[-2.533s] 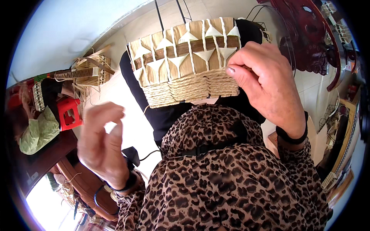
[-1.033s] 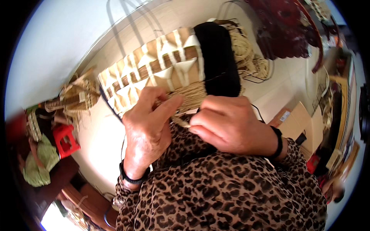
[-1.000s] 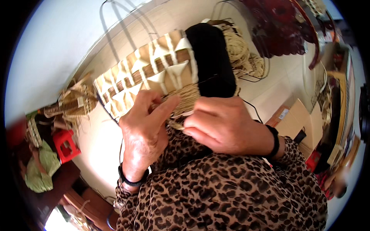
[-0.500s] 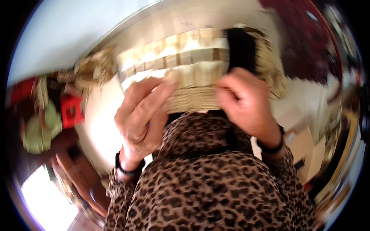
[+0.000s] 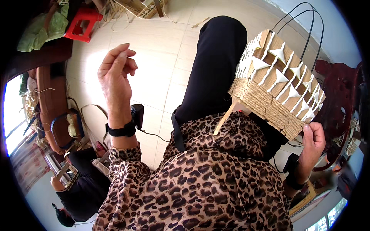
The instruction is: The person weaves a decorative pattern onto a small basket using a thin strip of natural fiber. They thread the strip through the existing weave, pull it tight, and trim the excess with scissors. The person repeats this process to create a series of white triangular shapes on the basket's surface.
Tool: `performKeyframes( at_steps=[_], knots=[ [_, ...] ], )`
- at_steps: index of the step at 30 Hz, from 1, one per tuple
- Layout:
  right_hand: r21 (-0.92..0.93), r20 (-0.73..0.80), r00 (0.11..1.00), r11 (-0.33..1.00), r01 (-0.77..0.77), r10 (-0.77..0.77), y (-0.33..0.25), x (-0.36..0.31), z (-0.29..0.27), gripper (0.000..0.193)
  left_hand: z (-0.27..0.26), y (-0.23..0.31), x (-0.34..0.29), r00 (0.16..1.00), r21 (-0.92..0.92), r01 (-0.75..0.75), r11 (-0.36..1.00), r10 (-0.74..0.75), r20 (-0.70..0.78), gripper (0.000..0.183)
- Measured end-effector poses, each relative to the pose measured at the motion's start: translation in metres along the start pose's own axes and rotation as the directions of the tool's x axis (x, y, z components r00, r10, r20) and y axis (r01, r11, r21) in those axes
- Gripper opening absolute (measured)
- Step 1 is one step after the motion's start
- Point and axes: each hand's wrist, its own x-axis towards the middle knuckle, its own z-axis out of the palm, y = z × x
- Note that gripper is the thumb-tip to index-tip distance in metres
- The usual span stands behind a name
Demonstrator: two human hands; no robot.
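Observation:
A woven basket (image 5: 269, 77), tan twisted cord along one edge and wooden strips with white lacing and white triangles above, leans tilted beside my right leg. My right hand (image 5: 313, 140) pinches its lower right corner between thumb and fingers. A pale flat strip (image 5: 225, 118) sticks out from the corded edge toward my patterned top. Well away from the basket, my left hand (image 5: 118, 71) is raised over the tiled floor at the left. Its thumb presses against the curled fingers; anything thin between them cannot be made out.
Black wire loops (image 5: 308, 23) rise behind the basket. A dark red carved wooden piece (image 5: 337, 92) stands at the right. A red stool (image 5: 84, 24) and a green bag (image 5: 42, 30) are at the far left. A person in black (image 5: 83, 186) sits at the lower left.
The view has turned. Both hands were together over the basket; now my left hand is raised off to the left and my right grips the corner. The basket appears farther right and tilted.

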Motion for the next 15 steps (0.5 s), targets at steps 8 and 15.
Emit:
performKeyframes(
  at_steps=[8, 15],
  knots=[
    [0.026, -0.006, 1.0, 1.0, -0.017, 0.018, -0.019, 0.007, -0.03, 0.009, 0.086, -0.012, -0.026, 0.957, 0.033, 0.048, 0.998, -0.056, 0.284, 0.02],
    [0.197, 0.126, 0.926, 0.923, 0.33, -0.357, -0.003, 0.004, -0.032, 0.031, 0.093, -0.019, -0.017, 0.901, 0.025, 0.082, 0.996, -0.085, 0.425, 0.032]
  ],
)
